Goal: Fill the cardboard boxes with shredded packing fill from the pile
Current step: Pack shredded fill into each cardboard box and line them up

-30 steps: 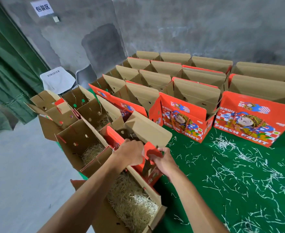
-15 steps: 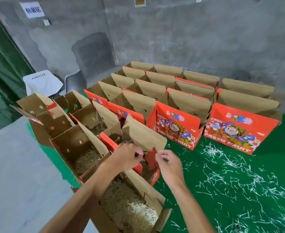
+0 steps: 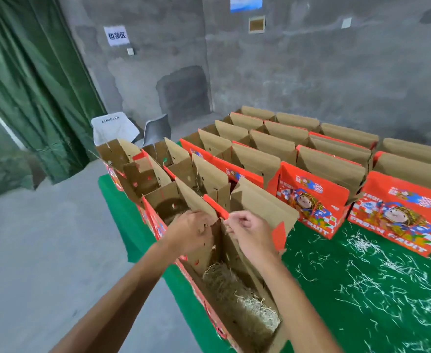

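L hand (image 3: 192,230) & R hand (image 3: 247,231) both pinched, seemingly on box flaps (image 3: 199,200), packing fill (image 3: 237,296) just below.

Packing room: rows of fruit boxes (image 3: 311,197), concrete walls (image 3: 311,72)

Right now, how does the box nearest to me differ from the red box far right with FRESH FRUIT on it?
The nearest box holds pale shredded fill; no fill shows in the far-right box. The nearest box is seen from above, the far-right box shows its printed red front. Both stand open on the green cloth.
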The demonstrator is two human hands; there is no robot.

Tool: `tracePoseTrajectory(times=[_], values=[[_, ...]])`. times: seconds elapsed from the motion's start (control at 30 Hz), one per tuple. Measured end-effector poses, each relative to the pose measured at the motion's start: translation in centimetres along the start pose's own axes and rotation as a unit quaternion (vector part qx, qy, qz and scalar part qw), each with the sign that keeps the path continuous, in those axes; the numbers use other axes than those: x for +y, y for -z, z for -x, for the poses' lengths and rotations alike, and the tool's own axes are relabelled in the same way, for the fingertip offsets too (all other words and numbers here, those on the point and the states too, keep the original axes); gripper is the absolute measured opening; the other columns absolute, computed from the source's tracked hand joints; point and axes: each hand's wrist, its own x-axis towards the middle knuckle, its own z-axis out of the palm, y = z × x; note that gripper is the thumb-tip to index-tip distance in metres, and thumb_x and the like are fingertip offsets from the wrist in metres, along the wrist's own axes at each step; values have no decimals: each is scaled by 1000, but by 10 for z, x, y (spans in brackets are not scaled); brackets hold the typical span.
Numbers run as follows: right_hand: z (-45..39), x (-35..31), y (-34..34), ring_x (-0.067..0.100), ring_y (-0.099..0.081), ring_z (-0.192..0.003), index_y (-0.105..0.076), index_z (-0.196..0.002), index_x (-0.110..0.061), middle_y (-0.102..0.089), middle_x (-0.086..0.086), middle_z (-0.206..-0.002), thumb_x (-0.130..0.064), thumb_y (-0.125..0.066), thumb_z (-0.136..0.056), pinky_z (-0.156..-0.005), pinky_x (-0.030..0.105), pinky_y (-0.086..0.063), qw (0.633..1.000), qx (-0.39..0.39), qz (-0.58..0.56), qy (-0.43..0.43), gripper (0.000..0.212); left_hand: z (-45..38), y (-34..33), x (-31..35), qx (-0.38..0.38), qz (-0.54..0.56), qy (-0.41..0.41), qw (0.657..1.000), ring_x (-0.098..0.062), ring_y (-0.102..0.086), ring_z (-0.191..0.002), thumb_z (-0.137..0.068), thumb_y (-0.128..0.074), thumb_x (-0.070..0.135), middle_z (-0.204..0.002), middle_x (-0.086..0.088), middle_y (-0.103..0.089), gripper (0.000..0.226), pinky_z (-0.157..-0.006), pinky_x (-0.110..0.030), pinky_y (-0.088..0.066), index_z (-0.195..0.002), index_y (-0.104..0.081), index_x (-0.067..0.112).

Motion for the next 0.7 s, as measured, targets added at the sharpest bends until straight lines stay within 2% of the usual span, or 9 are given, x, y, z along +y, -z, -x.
tracePoseTrajectory(times=[0.07,0.17,0.23,0.37,0.47,0.6,0.7], values=[[-14,-10,-24,1,-70,-82,-69,-95,-36,-74,-17,-91,-55,-60,-79,-80,37,-60,1000,-14,4,12,27,-8,9,-26,19,7,0,1000,-19,-63,-109,-92,-59,24,-117,4,-68,23,-92,-36,-51,-112,-71,20],[-50,-26,-60,0,-70,-83,-69,-95,-38,-74,-18,-92,-55,-60,-80,-78,31,-60,999,-31,24,18,24,-28,24,-74,54,20,7,998,-17,-63,-107,-92,-60,25,-116,6,-65,22,-90,-35,-52,-111,-70,20],[-83,-34,-89,-2,-69,-84,-68,-95,-41,-74,-19,-91,-56,-59,-80,-78,30,-58,998,-38,40,20,23,-50,37,-117,88,21,7,996,-21,-62,-105,-89,-62,23,-114,3,-65,24,-90,-39,-52,-112,-69,19],[-168,-50,-161,-8,-66,-83,-67,-96,-44,-72,-25,-90,-58,-56,-82,-72,23,-52,994,-34,93,41,23,-122,61,-230,139,8,62,988,-30,-51,-124,-86,-66,27,-136,-7,-53,58,-103,-43,-43,-140,-48,17],[-238,-61,-216,-9,-64,-84,-67,-98,-42,-70,-25,-91,-50,-57,-87,-69,19,-50,992,-38,115,39,17,-185,77,-319,126,14,134,983,-34,-42,-132,-83,-68,25,-144,-14,-44,72,-107,-45,-38,-146,-36,10],[-315,-73,-279,-10,-62,-88,-67,-103,-37,-69,-22,-95,-41,-56,-91,-67,12,-43,989,-42,136,27,16,-255,89,-414,80,37,224,971,-35,-47,-121,-82,-67,25,-132,-17,-49,64,-100,-44,-42,-137,-40,7],[-361,-73,-313,-2,-61,-99,-65,-113,-34,-66,-21,-107,-36,-55,-94,-78,19,-49,987,-36,157,20,21,-297,84,-463,47,71,281,956,-37,-50,-121,-90,-62,36,-130,-19,-51,57,-98,-43,-43,-133,-44,4]])
